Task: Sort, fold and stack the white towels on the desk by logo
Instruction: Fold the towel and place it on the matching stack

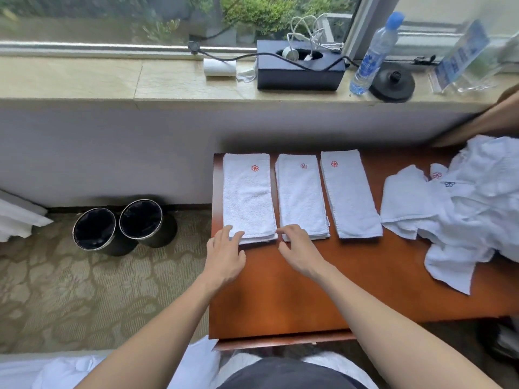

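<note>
Three folded white towels lie side by side on the wooden desk, each with a red flower logo at its far end: a left stack, a middle stack and a right towel. My left hand rests with spread fingertips on the near edge of the left stack. My right hand hovers with curled fingers at the near edge of the middle stack, holding nothing. A heap of unfolded white towels lies at the desk's right end, showing one red logo and one blue logo.
Two black bins stand on the carpet left of the desk. The windowsill behind holds a rolled towel, a black box with cables, a water bottle, a black kettle base and a clear card stand.
</note>
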A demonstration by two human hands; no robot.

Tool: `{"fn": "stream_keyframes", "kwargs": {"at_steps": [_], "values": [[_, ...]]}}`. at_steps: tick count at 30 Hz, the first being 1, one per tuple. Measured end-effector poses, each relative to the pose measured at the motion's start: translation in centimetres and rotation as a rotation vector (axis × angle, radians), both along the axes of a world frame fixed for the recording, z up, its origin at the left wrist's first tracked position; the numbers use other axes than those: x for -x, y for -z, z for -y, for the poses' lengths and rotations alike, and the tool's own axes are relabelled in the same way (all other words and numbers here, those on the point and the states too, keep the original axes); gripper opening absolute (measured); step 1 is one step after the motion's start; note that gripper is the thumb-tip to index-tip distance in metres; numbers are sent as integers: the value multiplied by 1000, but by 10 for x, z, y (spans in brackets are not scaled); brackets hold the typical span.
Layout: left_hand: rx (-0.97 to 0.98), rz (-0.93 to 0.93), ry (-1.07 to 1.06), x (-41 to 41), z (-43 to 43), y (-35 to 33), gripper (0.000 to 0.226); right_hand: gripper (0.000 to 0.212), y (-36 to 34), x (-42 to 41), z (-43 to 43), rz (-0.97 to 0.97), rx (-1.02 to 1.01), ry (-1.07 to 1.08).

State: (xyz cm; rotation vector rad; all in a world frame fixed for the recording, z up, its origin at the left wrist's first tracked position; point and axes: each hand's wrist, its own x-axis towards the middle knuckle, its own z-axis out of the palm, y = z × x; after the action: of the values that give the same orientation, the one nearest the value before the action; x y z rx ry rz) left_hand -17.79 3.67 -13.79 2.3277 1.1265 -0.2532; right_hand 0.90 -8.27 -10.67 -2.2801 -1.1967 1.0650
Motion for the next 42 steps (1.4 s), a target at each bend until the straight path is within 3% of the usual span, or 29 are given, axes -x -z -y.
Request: {"fn": "stream_keyframes", "kwargs": {"at_steps": [9, 17, 30, 42], "values": [[-158, 14, 331, -62, 45, -28, 50, 46, -34, -30, 80, 244, -3, 93], [-169, -5, 643, -162, 167, -37, 61, 47, -32, -90, 247, 223, 51, 398], [-148, 84, 1115, -310, 434, -60, 57, 41, -26, -134, 558, 269, 68, 918], [-119, 137, 1360, -425, 555, -75, 53, 39, -35, -175, 668, 258, 51, 1183]]}}
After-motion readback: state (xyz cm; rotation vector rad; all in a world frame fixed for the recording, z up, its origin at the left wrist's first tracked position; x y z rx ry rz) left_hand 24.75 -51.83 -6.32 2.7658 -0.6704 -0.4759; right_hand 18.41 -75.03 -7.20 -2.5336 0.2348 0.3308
